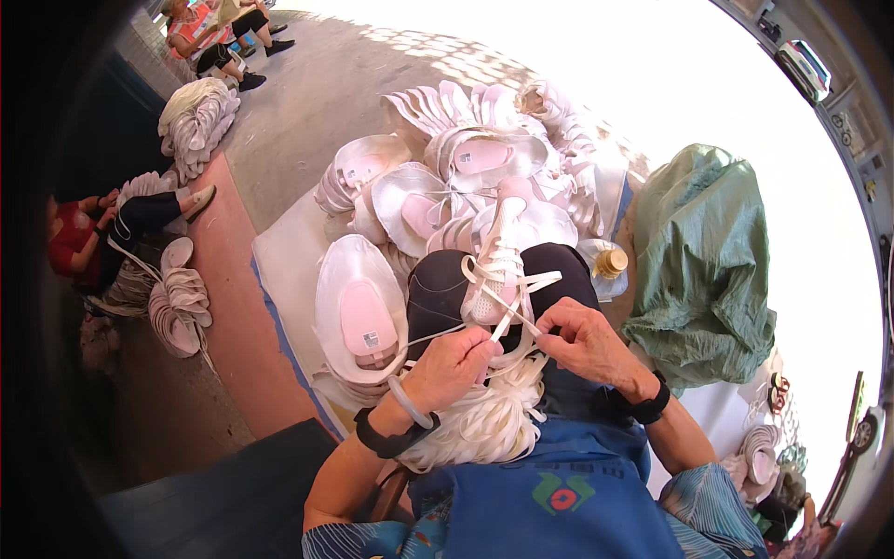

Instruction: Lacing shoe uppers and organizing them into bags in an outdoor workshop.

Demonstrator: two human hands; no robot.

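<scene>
A pale pink and white shoe upper (504, 244) stands between my knees, its toe toward me. White shoelace (501, 284) runs through its eyelets, and the loose ends cross over the toe. My left hand (449, 365) pinches a lace end just left of the toe. On the other side, my right hand (589, 343) has its thumb and forefinger closed on the other lace end. Beneath my hands, a bundle of loose white laces (484, 424) lies on my lap, over a blue apron (549, 475).
Stacked shoe uppers (480, 154) are piled ahead of my knees; another stack (365, 307) stands at my left. A bottle with a yellow cap (610, 263) and a green sack (703, 265) are on the right. Co-workers sit at far left, near more stacks.
</scene>
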